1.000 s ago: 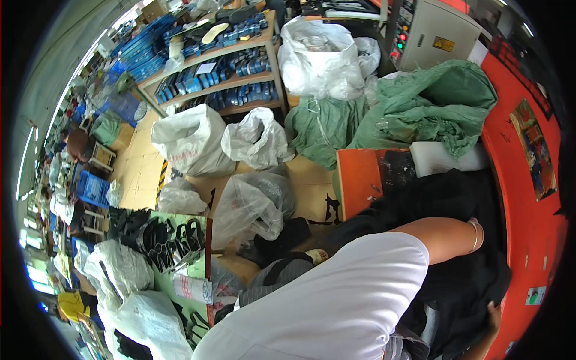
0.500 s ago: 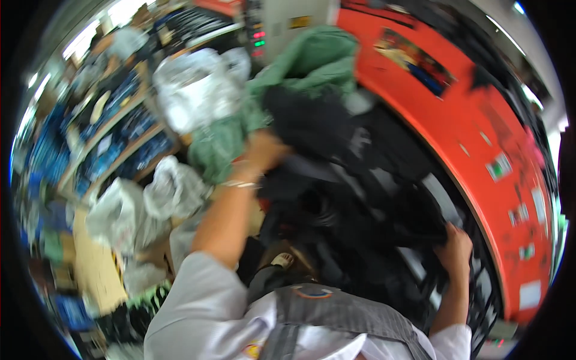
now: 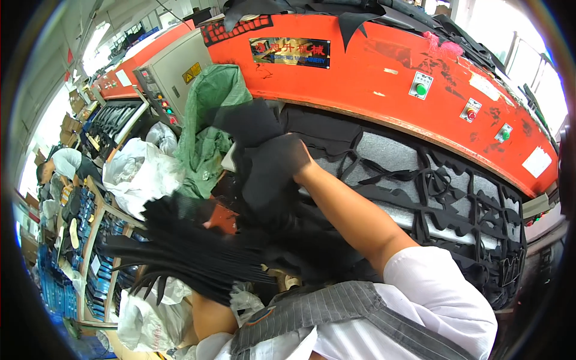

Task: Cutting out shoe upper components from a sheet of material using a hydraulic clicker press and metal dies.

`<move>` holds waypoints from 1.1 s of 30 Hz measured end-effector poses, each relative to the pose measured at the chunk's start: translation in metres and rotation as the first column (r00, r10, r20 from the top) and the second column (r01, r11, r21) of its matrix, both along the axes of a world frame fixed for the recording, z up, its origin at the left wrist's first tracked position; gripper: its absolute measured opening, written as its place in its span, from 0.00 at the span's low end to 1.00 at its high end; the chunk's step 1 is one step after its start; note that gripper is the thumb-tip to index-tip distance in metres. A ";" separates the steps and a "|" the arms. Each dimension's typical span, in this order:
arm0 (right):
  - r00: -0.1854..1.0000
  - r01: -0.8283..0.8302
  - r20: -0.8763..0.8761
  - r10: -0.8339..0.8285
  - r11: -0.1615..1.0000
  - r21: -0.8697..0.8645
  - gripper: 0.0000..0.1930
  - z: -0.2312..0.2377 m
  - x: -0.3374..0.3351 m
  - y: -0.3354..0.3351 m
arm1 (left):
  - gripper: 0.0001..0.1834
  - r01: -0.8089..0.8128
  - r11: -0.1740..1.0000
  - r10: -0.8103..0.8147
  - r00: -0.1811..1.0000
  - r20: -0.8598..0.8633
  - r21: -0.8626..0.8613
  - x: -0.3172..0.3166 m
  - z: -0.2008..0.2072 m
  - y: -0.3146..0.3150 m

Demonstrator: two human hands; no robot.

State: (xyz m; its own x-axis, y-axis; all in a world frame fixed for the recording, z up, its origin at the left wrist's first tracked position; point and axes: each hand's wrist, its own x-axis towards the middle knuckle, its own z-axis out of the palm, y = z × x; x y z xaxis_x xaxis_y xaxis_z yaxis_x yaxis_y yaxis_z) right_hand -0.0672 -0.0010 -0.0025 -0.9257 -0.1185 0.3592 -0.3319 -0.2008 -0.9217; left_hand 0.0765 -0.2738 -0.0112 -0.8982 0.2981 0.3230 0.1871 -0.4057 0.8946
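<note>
Black cut sheet pieces (image 3: 264, 174) hang in front of the green sack, with my right hand (image 3: 298, 157) closed on their upper right side. A thick sheaf of black strips (image 3: 192, 246) drapes over my left forearm (image 3: 210, 315), its ends fanned out to the left. That sheaf hides most of my left hand, so its fingers do not show. On the press bed to the right lies a web of black cut-out sheet (image 3: 420, 180) over grey-white material (image 3: 384, 153), with openings and loose bands.
The orange-red press beam (image 3: 372, 72) with green and red buttons spans the far side. A green woven sack (image 3: 207, 102) and white plastic bags (image 3: 141, 168) stand at the left. Beyond are racks of blue items (image 3: 96, 270) and a bent-over person (image 3: 66, 165).
The view has swung to the right. My right hand has moved from the right of the bed to the black pieces at the sack; my left arm has drawn back under the black strips.
</note>
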 end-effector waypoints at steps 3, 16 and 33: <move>0.691 -0.094 0.723 -0.009 0.990 0.102 0.21 0.054 0.032 -0.058 | 0.19 -0.034 0.975 -0.003 0.985 0.171 0.217 0.000 0.016 -0.037; 0.814 -0.244 0.538 0.219 0.969 -0.024 0.33 0.031 0.072 -0.032 | 0.27 0.046 0.969 -0.191 0.764 0.617 0.243 -0.060 0.006 0.013; 0.770 0.144 0.448 -0.454 0.808 0.572 0.50 0.034 -0.024 0.015 | 0.39 0.104 0.902 -0.347 0.754 0.558 0.420 -0.083 -0.024 0.020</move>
State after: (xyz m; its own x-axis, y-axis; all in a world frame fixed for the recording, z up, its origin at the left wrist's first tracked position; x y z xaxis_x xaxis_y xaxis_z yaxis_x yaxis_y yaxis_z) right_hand -0.0909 0.0137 0.0313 -0.9531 0.1898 -0.2357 0.2885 0.3347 -0.8971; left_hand -0.0063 -0.2540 -0.0349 -0.8554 0.4972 -0.1449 -0.4819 -0.6616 0.5745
